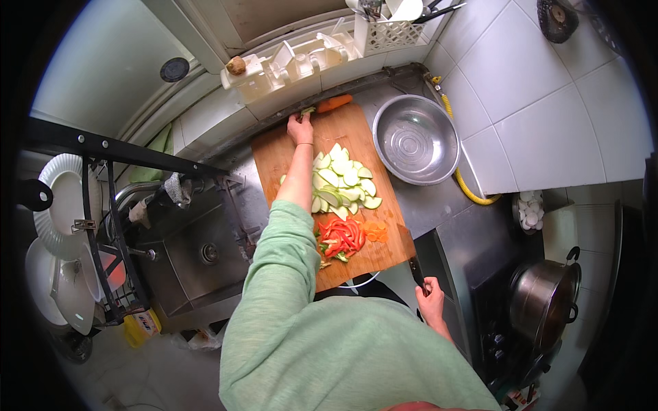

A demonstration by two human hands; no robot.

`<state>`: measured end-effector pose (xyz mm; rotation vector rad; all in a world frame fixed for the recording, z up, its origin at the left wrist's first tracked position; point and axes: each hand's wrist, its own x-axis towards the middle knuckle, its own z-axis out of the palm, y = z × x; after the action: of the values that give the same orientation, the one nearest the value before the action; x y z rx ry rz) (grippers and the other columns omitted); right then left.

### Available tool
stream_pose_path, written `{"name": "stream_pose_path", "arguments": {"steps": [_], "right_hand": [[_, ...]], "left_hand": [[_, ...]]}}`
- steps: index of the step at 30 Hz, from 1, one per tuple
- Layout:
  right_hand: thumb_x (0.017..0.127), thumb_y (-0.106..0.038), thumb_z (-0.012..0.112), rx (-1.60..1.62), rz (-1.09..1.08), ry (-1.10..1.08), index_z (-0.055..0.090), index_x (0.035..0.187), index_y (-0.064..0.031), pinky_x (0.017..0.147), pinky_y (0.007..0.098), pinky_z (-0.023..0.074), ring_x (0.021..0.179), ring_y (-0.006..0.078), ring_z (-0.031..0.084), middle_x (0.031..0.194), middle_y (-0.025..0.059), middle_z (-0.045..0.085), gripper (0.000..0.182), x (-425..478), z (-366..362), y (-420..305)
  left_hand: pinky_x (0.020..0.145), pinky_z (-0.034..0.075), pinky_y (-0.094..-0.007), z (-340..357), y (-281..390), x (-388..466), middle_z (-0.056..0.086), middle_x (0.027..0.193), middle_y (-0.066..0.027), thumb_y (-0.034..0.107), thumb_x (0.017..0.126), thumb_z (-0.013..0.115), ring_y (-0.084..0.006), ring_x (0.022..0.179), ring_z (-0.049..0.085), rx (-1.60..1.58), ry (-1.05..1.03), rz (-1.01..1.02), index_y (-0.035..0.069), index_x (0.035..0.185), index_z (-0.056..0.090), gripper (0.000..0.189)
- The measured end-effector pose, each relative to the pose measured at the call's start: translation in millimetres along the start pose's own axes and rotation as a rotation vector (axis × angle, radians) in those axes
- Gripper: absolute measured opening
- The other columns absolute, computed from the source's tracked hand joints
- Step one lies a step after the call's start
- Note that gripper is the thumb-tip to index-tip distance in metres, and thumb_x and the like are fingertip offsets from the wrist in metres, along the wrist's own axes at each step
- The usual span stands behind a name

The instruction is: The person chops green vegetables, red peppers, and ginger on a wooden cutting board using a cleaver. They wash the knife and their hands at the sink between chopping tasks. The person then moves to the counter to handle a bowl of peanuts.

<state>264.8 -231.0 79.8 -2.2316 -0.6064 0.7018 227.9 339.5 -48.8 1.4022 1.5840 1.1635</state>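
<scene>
My left hand [299,128] reaches over the far edge of a wooden cutting board [277,154], its fingertips closed around a small green vegetable piece [308,110]. Right beside that piece lies a carrot [334,103], at the board's back edge. At the near right corner, my right hand [431,300] grips the dark handle of a kitchen knife [415,267]; the blade lies over the corner of the board. Half-round zucchini slices [342,177] are heaped mid-board. Closer to me sit red pepper strips [342,237] and thin carrot slices [376,231].
A metal basin [415,138] stands right of the board, with a yellow hose [465,187] behind it. Left are a sink [205,277] and a black dish rack [115,241] holding plates. A steel pot [540,303] sits on the stove [486,287] at right.
</scene>
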Motion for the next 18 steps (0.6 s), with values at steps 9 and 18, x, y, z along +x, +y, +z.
{"name": "stream_pose_path", "arguments": {"steps": [9, 18], "right_hand": [[0.079, -0.009, 0.065, 0.011, 0.001, -0.028, 0.051, 0.094, -0.0025, 0.05, 0.0302, 0.0396, 0.05, 0.0125, 0.049, 0.055, 0.005, 0.053, 0.021, 22, 0, 0], [0.079, -0.01, 0.065, -0.006, -0.059, -0.112, 0.051, 0.093, -0.0029, 0.049, 0.0311, 0.0388, 0.048, 0.0138, 0.048, 0.054, 0.0055, 0.051, 0.02, 45, 3, -11]], "left_hand": [[0.069, 0.055, -0.0246, -65, 23, -57, 0.062, 0.097, -0.0065, 0.009, 0.093, 0.056, -0.0146, 0.085, 0.064, -0.704, -0.296, -0.048, 0.006, 0.095, 0.048, 0.008], [0.079, 0.057, -0.0288, -135, 39, -69, 0.064, 0.107, -0.0149, 0.009, 0.094, 0.053, -0.0249, 0.096, 0.065, -1.162, -0.173, -0.336, 0.003, 0.104, 0.05, 0.012]]}}
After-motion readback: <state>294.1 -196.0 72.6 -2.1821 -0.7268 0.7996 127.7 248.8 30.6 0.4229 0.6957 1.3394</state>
